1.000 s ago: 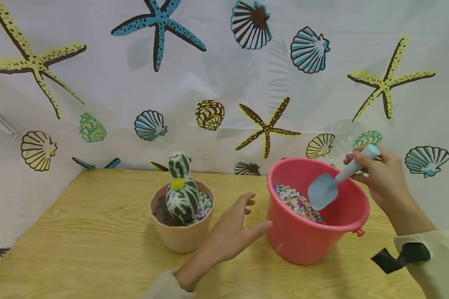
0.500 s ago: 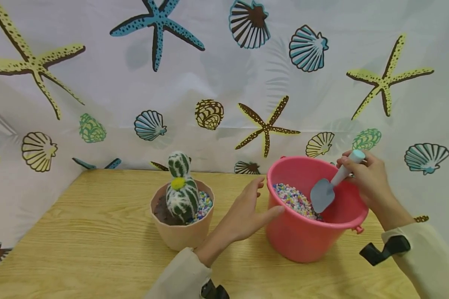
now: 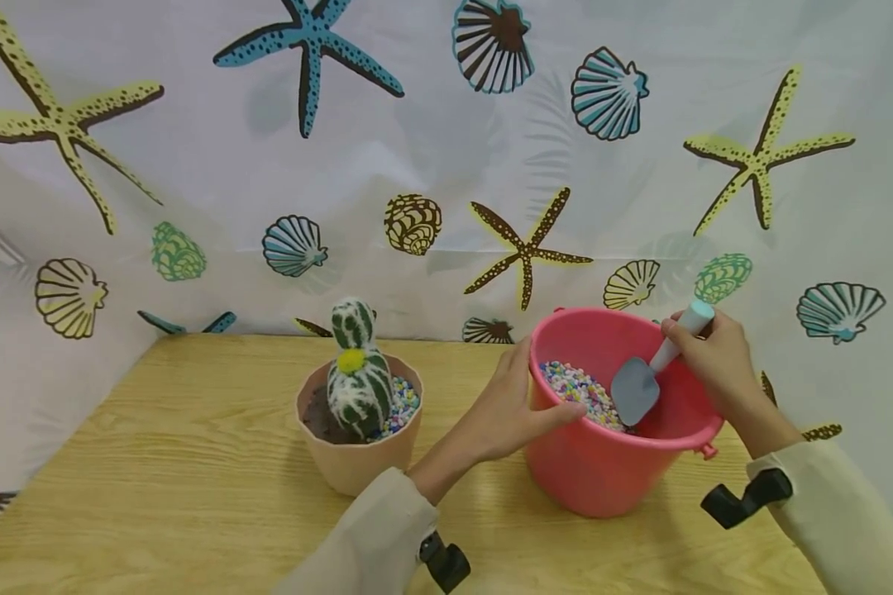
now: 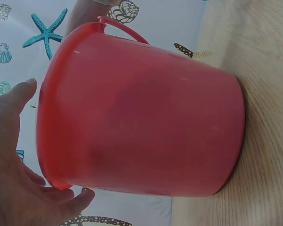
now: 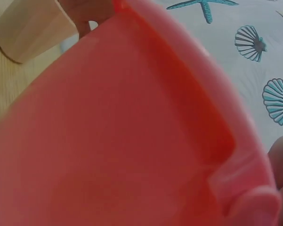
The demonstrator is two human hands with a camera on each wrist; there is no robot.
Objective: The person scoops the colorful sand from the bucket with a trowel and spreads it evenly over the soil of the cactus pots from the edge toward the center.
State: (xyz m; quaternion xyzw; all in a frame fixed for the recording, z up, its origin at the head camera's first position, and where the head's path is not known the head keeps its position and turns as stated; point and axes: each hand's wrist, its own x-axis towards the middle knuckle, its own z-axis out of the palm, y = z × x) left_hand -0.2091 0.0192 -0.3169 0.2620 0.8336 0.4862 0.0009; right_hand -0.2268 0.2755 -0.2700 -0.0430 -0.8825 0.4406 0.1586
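My right hand [image 3: 717, 357] grips the handle of a blue-grey toy shovel [image 3: 635, 392]. The blade points down inside a pink bucket [image 3: 594, 479], beside the multicoloured beads [image 3: 576, 387] at its left. My left hand [image 3: 504, 406] is at the bucket's left rim, thumb stretched over the near edge and fingers along the outer side. In the left wrist view, the left thumb [image 4: 21, 92] stands apart from the bucket [image 4: 146, 113], with the other fingers near its rim. The bucket wall [image 5: 99, 127] hides the shovel in the right wrist view.
A peach-coloured pot [image 3: 357, 469] left of the bucket holds a cactus [image 3: 359, 392] with a yellow flower, brown soil and some beads [image 3: 405, 402]. My left forearm passes close in front of it. A sea-patterned cloth [image 3: 432, 116] hangs behind the wooden table [image 3: 179, 446].
My left hand has moved right and up to the bucket's rim. My right hand has brought the shovel lower and leftward, deeper into the bucket. The pot has stayed put.
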